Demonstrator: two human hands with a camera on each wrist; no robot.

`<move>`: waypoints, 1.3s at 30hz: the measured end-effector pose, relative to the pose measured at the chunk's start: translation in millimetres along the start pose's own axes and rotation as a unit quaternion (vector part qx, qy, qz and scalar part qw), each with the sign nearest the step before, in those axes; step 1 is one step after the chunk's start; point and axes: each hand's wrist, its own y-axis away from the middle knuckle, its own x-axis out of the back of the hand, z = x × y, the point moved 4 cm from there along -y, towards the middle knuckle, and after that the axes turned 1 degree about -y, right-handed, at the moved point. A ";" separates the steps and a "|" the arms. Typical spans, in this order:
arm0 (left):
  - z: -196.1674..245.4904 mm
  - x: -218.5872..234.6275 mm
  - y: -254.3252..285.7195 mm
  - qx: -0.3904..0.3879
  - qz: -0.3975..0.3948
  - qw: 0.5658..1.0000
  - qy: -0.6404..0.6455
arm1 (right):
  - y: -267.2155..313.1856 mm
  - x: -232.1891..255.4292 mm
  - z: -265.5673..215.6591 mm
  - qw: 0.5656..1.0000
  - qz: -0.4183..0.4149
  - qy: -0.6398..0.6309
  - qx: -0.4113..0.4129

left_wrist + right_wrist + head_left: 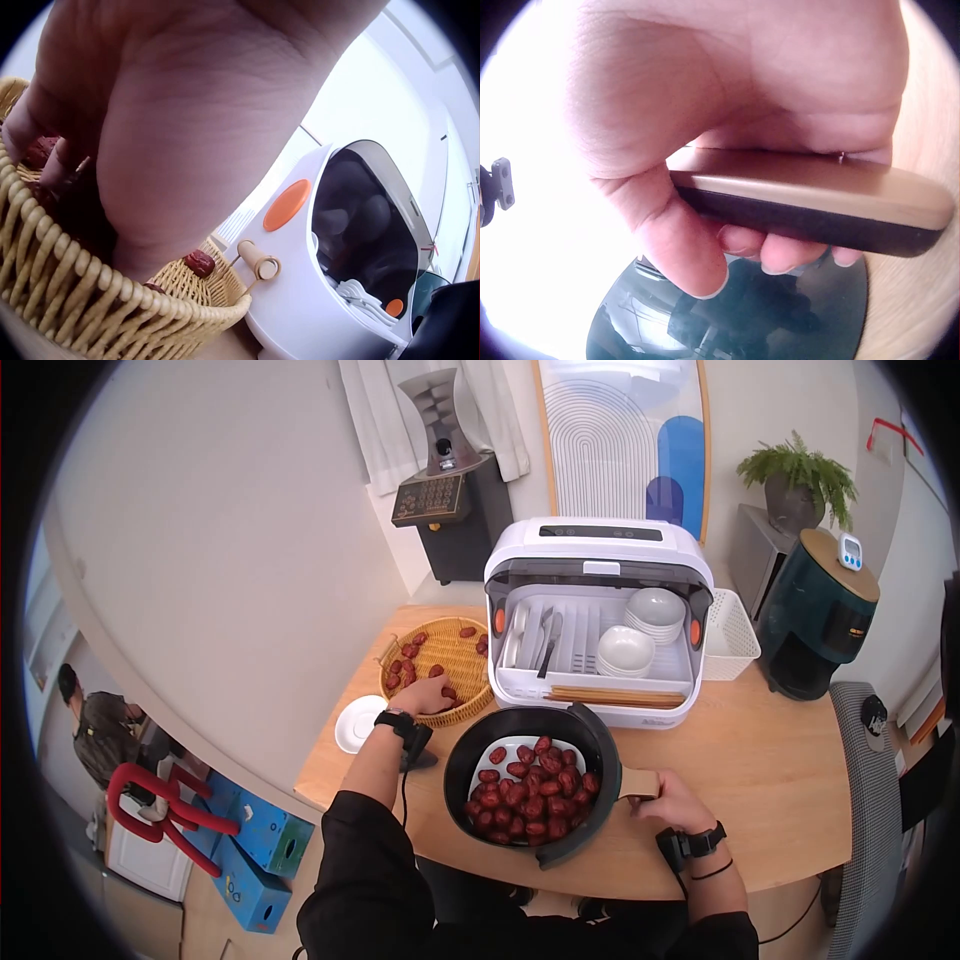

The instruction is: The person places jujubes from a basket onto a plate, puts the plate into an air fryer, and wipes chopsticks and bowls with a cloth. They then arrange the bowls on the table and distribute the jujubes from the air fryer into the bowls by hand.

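Note:
My left hand [428, 695] reaches down into a round wicker basket [452, 651] that holds several red dates [409, 650]. In the left wrist view its fingers [56, 166] point down among the dates behind the woven rim; I cannot tell whether they grip any. My right hand [678, 803] grips the handle [638, 784] of a black air fryer basket [458, 758], with fingers wrapped under it in the right wrist view. A heap of red dates [530, 797] fills most of this basket, over a white liner [484, 761].
A white dish cabinet [600, 705] with bowls, cutlery and chopsticks stands behind the air fryer basket. Left of my left forearm lies a white saucer [361, 724]. At the right back are a white perforated bin [729, 635] and a dark green air fryer [815, 610]. Another person [105, 735] is far left.

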 end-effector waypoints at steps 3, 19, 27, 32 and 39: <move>1.4 0.0 4.2 -0.021 -0.014 1.000 0.018 | -0.5 1.3 4.3 1.000 -0.004 -0.006 0.005; 145.5 87.6 117.4 -0.113 -0.013 0.933 0.341 | 0.8 -0.2 -0.1 1.000 0.013 0.005 0.002; 162.2 82.5 133.3 -0.138 -0.079 0.972 0.173 | 0.2 -2.1 -1.0 1.000 0.016 -0.015 -0.014; -14.0 50.4 17.9 0.152 0.108 0.982 -0.031 | 0.9 -0.6 0.6 1.000 0.021 -0.013 -0.019; -42.8 28.7 -11.3 0.270 0.004 0.956 -0.111 | 0.8 1.3 0.2 1.000 0.016 0.006 -0.017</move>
